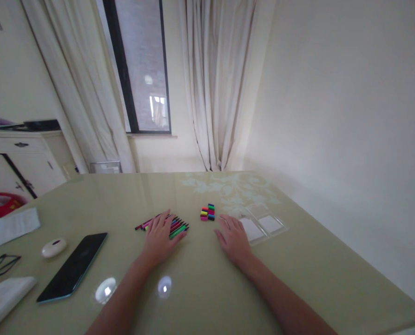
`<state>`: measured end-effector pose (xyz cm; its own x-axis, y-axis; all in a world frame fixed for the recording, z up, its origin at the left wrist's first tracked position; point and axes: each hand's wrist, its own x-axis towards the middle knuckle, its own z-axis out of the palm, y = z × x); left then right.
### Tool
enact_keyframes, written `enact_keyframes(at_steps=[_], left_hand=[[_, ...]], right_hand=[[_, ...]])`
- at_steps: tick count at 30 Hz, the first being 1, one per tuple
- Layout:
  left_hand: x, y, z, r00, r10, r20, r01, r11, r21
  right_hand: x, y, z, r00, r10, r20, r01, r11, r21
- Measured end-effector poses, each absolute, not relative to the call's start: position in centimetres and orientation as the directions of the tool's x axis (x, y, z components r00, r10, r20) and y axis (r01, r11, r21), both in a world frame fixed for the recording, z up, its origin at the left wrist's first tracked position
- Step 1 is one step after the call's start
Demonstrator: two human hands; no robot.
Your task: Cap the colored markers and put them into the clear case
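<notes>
My left hand [160, 237] lies flat with its fingers stretched over a bunch of coloured felt-tip pens [178, 226]. The pens lie side by side on the table, their dark tips pointing right; the palm hides part of them. My right hand [234, 236] rests on the table with fingers apart and nothing held. Just beyond its fingertips sits a small cluster of coloured pen caps [207, 212], in pink, yellow, green, blue and other colours. To the right of that hand is a clear plastic case [265, 226] with white inserts, close to its fingers.
On the left of the glossy table [200, 279] lie a black phone [73, 267], a round white case [54, 248], a face mask [16, 227], glasses [1, 267] and a white box-like object [8, 298]. A wall borders the right side; curtains and a window stand behind.
</notes>
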<state>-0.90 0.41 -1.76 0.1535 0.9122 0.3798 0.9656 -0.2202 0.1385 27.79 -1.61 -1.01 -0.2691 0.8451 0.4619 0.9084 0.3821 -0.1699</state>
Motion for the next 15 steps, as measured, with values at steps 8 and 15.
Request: enact_keyframes(at_steps=[8,15], left_hand=[[-3.8,1.0,0.5,-0.163,0.923,0.348,0.967,0.080,0.242],[-6.4,2.1,-0.5,-0.251,0.928,0.274,0.939,0.164,0.303]], right_hand=[[24.4,1.9,-0.9,-0.316,0.828,0.463,0.889,0.429,-0.161],[24.9,1.5,-1.5,-0.334,0.850,0.406,0.883,0.433,-0.180]])
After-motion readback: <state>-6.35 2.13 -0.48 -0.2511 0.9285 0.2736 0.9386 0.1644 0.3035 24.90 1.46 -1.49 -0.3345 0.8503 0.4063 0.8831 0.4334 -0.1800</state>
